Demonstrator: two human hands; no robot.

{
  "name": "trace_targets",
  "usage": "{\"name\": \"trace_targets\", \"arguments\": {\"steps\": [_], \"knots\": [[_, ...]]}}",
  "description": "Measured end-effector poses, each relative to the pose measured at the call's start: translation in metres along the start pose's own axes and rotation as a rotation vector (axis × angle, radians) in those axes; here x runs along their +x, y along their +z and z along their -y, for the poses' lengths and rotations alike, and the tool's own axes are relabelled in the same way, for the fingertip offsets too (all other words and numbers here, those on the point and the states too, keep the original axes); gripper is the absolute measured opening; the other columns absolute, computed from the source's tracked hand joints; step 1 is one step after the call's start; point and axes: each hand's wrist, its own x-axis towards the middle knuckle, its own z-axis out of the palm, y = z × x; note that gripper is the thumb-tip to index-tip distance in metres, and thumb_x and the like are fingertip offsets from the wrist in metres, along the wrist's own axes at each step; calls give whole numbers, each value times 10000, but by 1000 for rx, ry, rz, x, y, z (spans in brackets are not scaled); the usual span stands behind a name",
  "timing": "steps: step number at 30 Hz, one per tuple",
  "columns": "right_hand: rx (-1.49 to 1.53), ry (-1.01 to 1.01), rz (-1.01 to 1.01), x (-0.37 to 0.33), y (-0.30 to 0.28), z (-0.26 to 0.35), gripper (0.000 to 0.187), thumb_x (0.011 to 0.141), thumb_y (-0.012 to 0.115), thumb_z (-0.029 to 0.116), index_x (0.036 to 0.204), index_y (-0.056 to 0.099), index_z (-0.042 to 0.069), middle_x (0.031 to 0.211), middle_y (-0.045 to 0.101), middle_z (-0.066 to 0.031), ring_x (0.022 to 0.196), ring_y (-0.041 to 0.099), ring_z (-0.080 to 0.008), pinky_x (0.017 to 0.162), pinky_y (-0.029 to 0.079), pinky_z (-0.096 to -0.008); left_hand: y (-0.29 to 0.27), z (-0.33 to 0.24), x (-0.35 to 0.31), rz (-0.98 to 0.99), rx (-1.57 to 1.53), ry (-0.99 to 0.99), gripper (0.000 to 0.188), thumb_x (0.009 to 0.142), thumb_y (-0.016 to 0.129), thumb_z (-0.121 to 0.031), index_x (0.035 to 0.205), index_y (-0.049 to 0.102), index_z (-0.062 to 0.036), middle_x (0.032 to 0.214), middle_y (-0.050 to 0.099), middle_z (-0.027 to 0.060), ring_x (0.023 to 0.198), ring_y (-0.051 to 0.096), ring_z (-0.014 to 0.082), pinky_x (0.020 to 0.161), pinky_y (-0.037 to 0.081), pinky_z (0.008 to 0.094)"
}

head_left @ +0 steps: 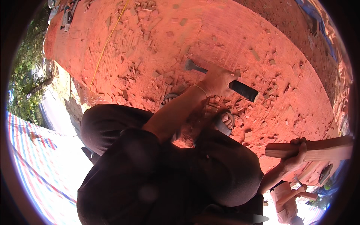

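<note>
My left hand (217,80) is closed around a chisel (243,90), out over the red-lit ground in front of my knees. Its flared grey blade points to the far left, and the black-wrapped handle sticks out on the right of my fist. Off to the right, my right hand (295,157) grips a long, squared piece of wood (285,150) from below, with fingertips showing over its top edge. The wood reaches toward the right rim of the view, well apart from the chisel.
Wood chips (140,22) litter the broad red surface (225,33). A yellow cord (108,41) crosses it, and a power tool (67,18) lies far left. My sandalled feet (225,120) are close below the chisel. Another person (287,200) holds a tool at lower right.
</note>
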Motion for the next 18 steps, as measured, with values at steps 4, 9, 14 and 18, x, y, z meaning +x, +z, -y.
{"name": "trace_targets", "arguments": {"steps": [4,9,14,18], "knots": [[141,-157,-23,36,-9,37,322,872,686,226,1056,609,-27,939,620,-109,870,596,-220,812,496,-349,1,2,-2,2,-40,-39,209,630,726,-262,749,603,-143,634,592,82,610,634,320,531,457,433],[308,-264,-54,7,74,66,326,858,666,213,1065,603,-30,912,608,-104,874,591,-232,838,493,-376,-5,2,-3,-110,-117,-32,238,643,742,-269,825,638,-157,668,628,54,650,662,292,570,481,421],[-592,248,278,-86,98,-59,271,739,724,16,981,602,8,794,582,-21,688,525,-107,630,444,-287,-17,-2,2,-142,-144,-28,220,634,734,-262,718,585,-124,634,582,85,607,629,317,539,459,426],[-453,90,325,-56,26,-78,219,739,738,15,921,616,5,764,599,-30,649,535,-115,625,458,-289,-15,4,5,-147,-175,-64,227,627,733,-241,670,556,-107,616,555,105,590,613,335,521,451,429]]}}
